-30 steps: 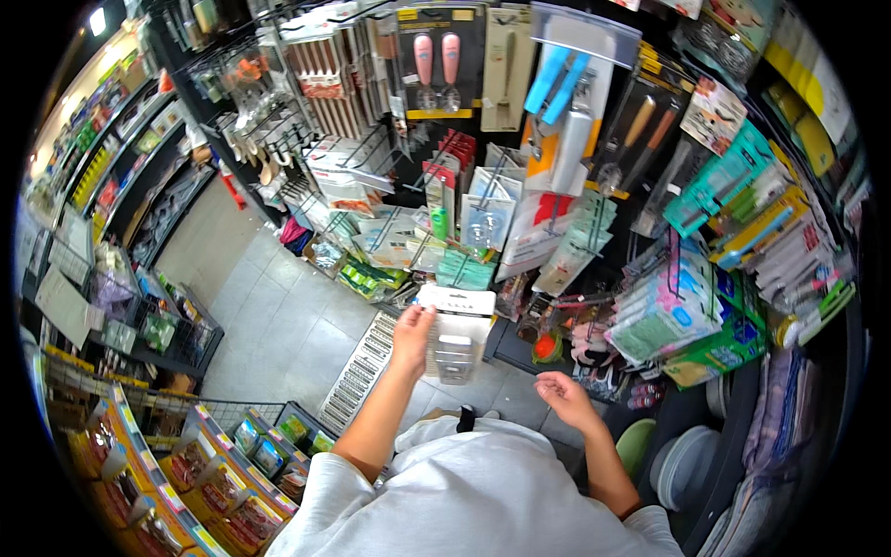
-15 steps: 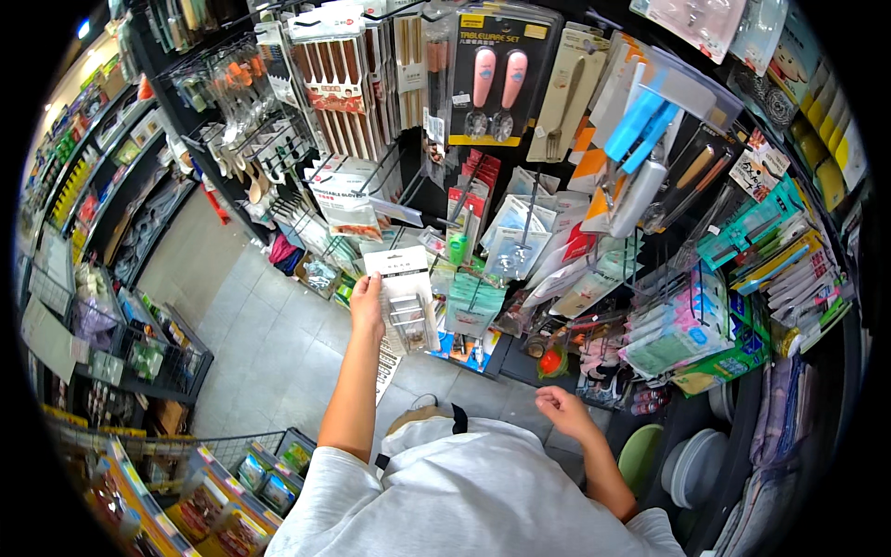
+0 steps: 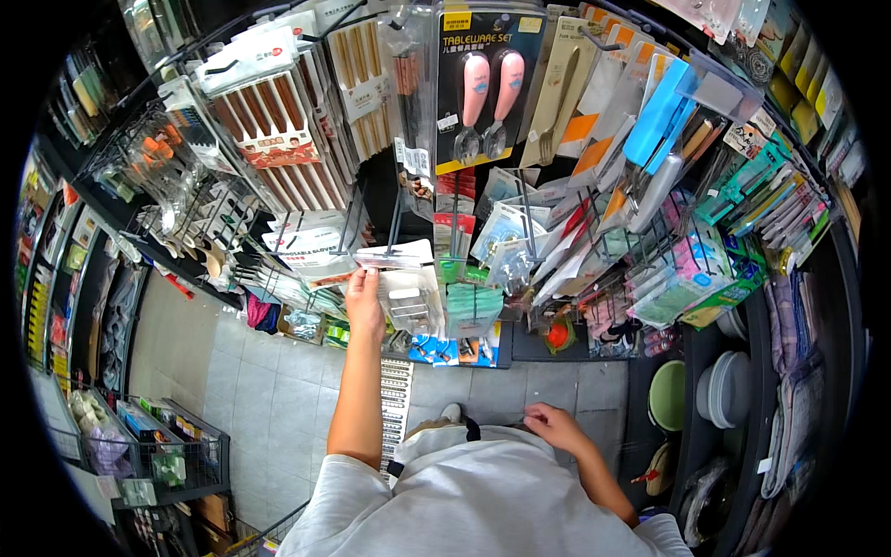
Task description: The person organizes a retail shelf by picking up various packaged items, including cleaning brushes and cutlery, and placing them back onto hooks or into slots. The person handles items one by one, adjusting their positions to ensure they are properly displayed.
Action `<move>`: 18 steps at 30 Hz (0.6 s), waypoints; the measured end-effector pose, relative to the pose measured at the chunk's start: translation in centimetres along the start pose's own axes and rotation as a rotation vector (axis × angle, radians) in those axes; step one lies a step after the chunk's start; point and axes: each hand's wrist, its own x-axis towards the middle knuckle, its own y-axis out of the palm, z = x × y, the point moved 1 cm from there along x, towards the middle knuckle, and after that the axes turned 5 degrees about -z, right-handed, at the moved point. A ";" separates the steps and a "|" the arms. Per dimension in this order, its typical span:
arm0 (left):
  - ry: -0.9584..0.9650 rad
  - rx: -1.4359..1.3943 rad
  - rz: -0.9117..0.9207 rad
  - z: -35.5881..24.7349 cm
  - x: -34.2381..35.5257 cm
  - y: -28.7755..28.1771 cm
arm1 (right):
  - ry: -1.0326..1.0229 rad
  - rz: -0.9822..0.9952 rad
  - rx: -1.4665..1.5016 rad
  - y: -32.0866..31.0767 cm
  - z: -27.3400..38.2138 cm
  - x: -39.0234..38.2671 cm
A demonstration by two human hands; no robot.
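My left hand (image 3: 365, 302) is closed on the left edge of a hanging blister pack (image 3: 413, 304) with a pale card top and a clear front. The greyish contents are too unclear to name. The pack's top is beside a metal display hook; whether it hangs on the hook I cannot tell. Just left of it hangs a pack of disposable gloves (image 3: 314, 243), and to its right are teal packets (image 3: 474, 309). Low at my waist, my right hand (image 3: 554, 426) hovers beside my shirt, fingers loosely bent, with nothing visible in it.
Chopstick packs (image 3: 269, 121), a pink-handled spoon and fork set (image 3: 489, 102) and blue-handled utensils (image 3: 659, 116) hang above. Bowls (image 3: 723, 390) stand on the right shelf. A wire basket (image 3: 181, 455) is at the lower left, beside grey floor tiles (image 3: 269, 408).
My left hand and the pack have moved up against the rack, the pack's card now tilted back. My view has turned and come nearer the rack. My right hand has drawn closer to my waist.
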 end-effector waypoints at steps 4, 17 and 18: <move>-0.008 -0.039 -0.008 -0.2 0.4 0.6 | 0.040 -0.072 -0.074 -0.7 -0.7 -1.5; -0.042 0.024 -0.110 1.1 3.8 2.4 | 0.097 -0.064 -0.286 -0.4 -0.8 -2.5; -0.034 0.045 -0.089 1.2 4.4 2.2 | 0.108 -0.059 -0.288 -0.4 -0.4 -2.5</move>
